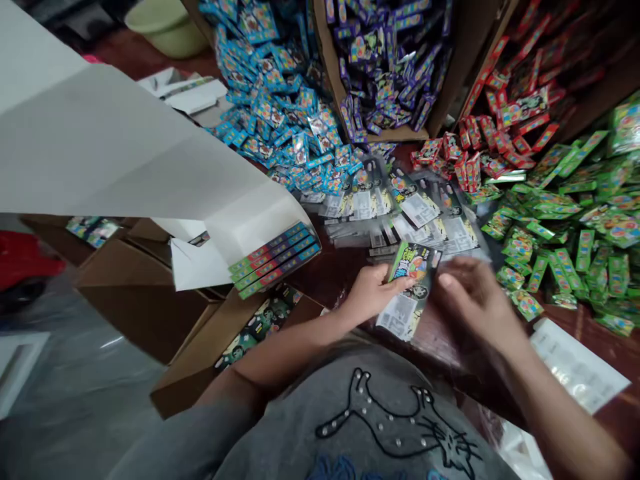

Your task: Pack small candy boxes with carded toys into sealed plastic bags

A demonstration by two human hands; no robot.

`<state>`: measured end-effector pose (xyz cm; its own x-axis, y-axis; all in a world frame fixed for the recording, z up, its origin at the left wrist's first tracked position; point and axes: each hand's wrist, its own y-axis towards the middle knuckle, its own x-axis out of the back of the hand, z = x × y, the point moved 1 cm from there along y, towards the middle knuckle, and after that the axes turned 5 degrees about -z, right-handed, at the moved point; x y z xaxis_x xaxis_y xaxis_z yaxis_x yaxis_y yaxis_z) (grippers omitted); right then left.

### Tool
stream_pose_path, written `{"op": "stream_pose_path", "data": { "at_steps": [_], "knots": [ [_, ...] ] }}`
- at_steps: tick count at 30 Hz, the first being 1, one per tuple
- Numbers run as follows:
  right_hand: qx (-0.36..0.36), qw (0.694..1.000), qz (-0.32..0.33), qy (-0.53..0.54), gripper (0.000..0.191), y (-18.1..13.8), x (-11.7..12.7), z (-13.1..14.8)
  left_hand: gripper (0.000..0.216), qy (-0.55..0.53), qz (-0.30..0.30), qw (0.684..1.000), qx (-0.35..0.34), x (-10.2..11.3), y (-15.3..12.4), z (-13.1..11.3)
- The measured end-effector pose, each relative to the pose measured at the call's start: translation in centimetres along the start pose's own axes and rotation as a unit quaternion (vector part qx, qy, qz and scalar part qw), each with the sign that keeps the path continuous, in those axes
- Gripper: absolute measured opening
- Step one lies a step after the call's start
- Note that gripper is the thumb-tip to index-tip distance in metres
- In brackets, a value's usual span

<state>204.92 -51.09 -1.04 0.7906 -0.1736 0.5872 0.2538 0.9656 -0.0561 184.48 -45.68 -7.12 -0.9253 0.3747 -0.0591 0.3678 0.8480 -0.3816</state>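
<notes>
My left hand (pixel 367 290) pinches a clear printed packet (pixel 407 297) that holds a small green box at its top; thumb and fingers are closed on the packet's left edge. My right hand (pixel 473 300) hovers at the packet's right side, blurred by motion, its fingers curled near the edge; I cannot make out whether it grips anything. Behind the hands lies a spread of empty clear packets (pixel 395 207) on the dark table.
Heaps of small boxes surround the table: blue (pixel 280 113), purple in a carton (pixel 385 60), red (pixel 500 113), green (pixel 575 220). A white box (pixel 235 227) holds stacked packs at the left. Brown cartons (pixel 140 300) stand below it. A flat packet stack (pixel 575 363) lies right.
</notes>
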Motion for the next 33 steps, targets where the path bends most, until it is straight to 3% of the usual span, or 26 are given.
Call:
{"op": "stream_pose_path", "data": {
  "at_steps": [3, 5, 7, 10, 12, 15, 16, 19, 21, 23, 25, 28, 30, 33],
  "knots": [
    [-0.092, 0.993, 0.011, -0.073, 0.041, -2.2, -4.6, -1.7, 0.035, 0.004, -0.068, 0.998, -0.008, -1.5, 0.3, 2.1],
    [-0.124, 0.977, -0.028, -0.17, 0.035, -2.8, -6.7, -2.6, 0.035, 0.087, -0.089, 0.992, -0.022, -1.9, 0.7, 2.9],
    [-0.145, 0.958, -0.054, -0.242, 0.029, -2.6, -7.7, -3.4, 0.036, 0.198, -0.073, 0.976, -0.058, -1.5, 1.7, 2.6],
    [-0.154, 0.944, -0.042, -0.29, 0.027, -1.5, -8.0, -4.1, 0.052, 0.361, -0.083, 0.918, -0.14, 0.8, 5.0, -0.5],
    [-0.152, 0.937, -0.024, -0.313, 0.025, -0.8, -7.7, -3.9, 0.05, 0.463, -0.147, 0.858, -0.168, 3.1, 8.9, -3.8],
    [-0.12, 0.923, 0.028, -0.365, 0.034, 0.8, -6.7, -2.1, 0.046, 0.576, -0.211, 0.782, -0.105, 6.9, 16.2, -8.4],
    [-0.101, 0.915, 0.048, -0.388, 0.043, 1.8, -6.4, -1.2, 0.049, 0.608, -0.201, 0.764, -0.085, 8.1, 18.5, -9.6],
    [-0.002, 0.904, 0.045, -0.426, 0.065, 7.5, -5.4, 1.9, 0.057, 0.655, -0.118, 0.745, -0.036, 11.0, 23.7, -11.4],
    [0.108, 0.912, -0.009, -0.396, 0.061, 13.6, -5.5, 3.7, 0.06, 0.666, -0.054, 0.743, -0.047, 12.3, 25.4, -11.4],
    [0.219, 0.906, -0.018, -0.362, 0.059, 20.9, -6.6, 4.8, 0.058, 0.688, 0.003, 0.722, -0.08, 13.2, 26.0, -11.0],
    [0.253, 0.896, -0.02, -0.366, 0.061, 28.3, -8.3, 5.3, 0.053, 0.712, 0.038, 0.692, -0.113, 13.9, 26.2, -10.5],
    [0.232, 0.901, -0.012, -0.366, 0.064, 36.9, -10.9, 5.6, 0.048, 0.735, 0.057, 0.661, -0.144, 14.8, 26.4, -10.5],
    [0.24, 0.901, 0.015, -0.36, 0.058, 39.7, -11.9, 5.7, 0.05, 0.744, 0.067, 0.644, -0.163, 15.3, 26.5, -11.1],
    [0.26, 0.909, -0.003, -0.325, 0.046, 39.1, -11.5, 5.5, 0.042, 0.77, 0.055, 0.609, -0.183, 15.3, 26.2, -12.6]
  ]
}}
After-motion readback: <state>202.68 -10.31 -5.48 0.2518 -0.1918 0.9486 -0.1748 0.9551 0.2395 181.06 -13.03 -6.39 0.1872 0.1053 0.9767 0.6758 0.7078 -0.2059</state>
